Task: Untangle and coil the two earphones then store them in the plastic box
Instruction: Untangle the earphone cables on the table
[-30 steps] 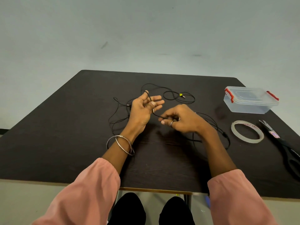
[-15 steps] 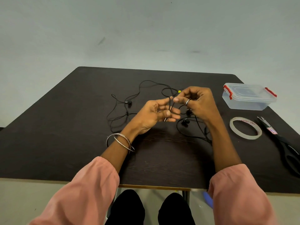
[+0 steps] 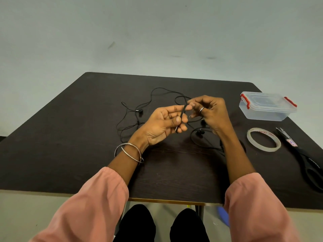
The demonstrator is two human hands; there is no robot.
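Your left hand (image 3: 164, 124) grips coiled earphone cord (image 3: 182, 114) in curled fingers while your right hand (image 3: 209, 112) pinches its far end, left of the shut plastic box (image 3: 267, 106).

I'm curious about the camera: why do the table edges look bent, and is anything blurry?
Head view: the wide-angle lens bows the dark table toward the frame edges; lighting is soft and even, with faint shadows under the left hand and right hand; the earphone cable stays fairly sharp, the pink sleeves look softer.
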